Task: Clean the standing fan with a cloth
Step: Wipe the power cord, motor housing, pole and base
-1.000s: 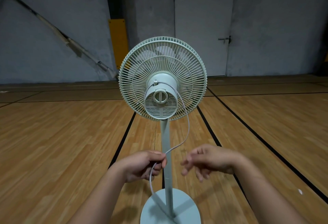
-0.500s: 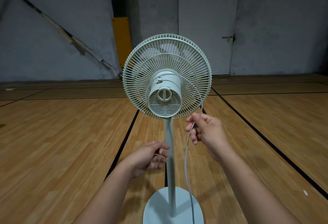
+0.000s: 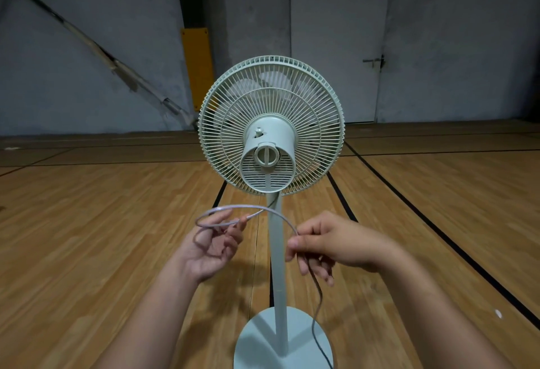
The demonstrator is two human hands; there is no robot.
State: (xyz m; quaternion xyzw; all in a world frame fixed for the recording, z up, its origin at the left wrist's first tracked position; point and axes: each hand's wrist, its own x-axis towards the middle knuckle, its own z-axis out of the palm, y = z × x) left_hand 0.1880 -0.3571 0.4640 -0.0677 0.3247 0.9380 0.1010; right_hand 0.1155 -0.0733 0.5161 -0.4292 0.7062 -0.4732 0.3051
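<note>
A pale green standing fan (image 3: 270,126) faces away from me, its motor housing and rear grille toward the camera, on a thin pole (image 3: 277,251) and a round base (image 3: 263,342). A thin grey cable (image 3: 230,208) loops in front of the pole. My left hand (image 3: 214,244) is palm up with the loop pinched at its fingertips. To the right of the pole, my right hand (image 3: 330,244) pinches the same cable, which hangs down over the base. No cloth is in view.
Wooden floor with black lines (image 3: 438,237) spreads all around the fan. A grey wall stands behind, with a white door (image 3: 336,56) and a yellow pad (image 3: 197,67). A small white scrap (image 3: 498,313) lies on the floor at right.
The cable has come off the fan head and now forms a loop between both hands. My right hand dropped from beside the grille to pole height. My left hand turned palm up.
</note>
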